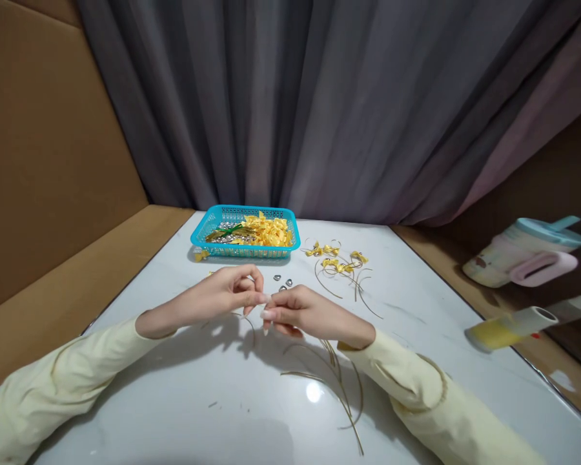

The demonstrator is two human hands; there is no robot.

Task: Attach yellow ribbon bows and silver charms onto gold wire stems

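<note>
Over the middle of the white table, my left hand (pixel 239 289) and my right hand (pixel 295 311) meet at the fingertips. Both are closed in a pinch; whatever is between the fingers is too small or hidden to name. A thin curved cord (pixel 252 329) shows just below my left hand. Several small silver heart-shaped pieces (pixel 289 283) lie right behind the fingertips. Under my right wrist, several loose gold-brown cords (pixel 339 378) spread toward the near edge. Yellow ribbon bows (pixel 336 265) with cords attached lie beyond my right hand.
A blue basket (pixel 244 252) at the back holds yellow bows, silver pieces and something green. One yellow bow (pixel 201 256) sits beside it. On the right are a tumbler with a pink handle (pixel 527 252) and a tipped clear cup with yellow contents (pixel 503 330). Grey curtains (pixel 290 110) hang behind.
</note>
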